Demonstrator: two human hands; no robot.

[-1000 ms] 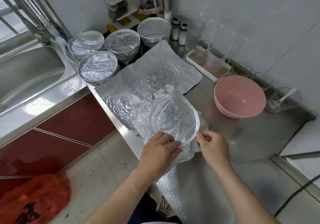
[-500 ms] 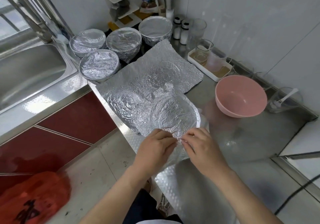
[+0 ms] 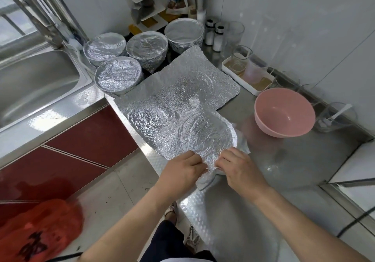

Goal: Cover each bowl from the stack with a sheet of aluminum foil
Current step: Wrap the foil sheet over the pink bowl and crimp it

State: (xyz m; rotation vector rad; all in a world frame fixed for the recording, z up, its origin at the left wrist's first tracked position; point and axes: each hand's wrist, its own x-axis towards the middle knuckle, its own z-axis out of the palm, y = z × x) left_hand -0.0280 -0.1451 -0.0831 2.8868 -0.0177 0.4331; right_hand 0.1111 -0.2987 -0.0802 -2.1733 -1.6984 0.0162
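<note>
Both grips are clenched on foil: the left grip and the right grip pinch the near edge of the top foil sheet, their fingertips almost meeting. A second ago the right grip sat apart, at the sheet's right edge. It has since come in beside the left, and the near corner under it now curls up off the desk. I read this as working one sheet free of those below, the step before carrying it to a bowl. Whether a single layer has parted I cannot tell.

The steel desk runs from the sink at the far left to the near right. Across its middle lies the foil pile, crumpled overlapping sheets with round dents, and the top sheet rests on its near end. Right of the pile and apart from it stands the pink bowl, upright and uncovered, probably the next to be wrapped. At the pile's far left cluster four covered bowls, each capped in foil, the nearest just beside the pile's corner. So four look done and at least one remains. Foil this thin tears easily, so the peel wants a slow pull. Beyond the pink bowl a white tray holds glass cups.
</note>
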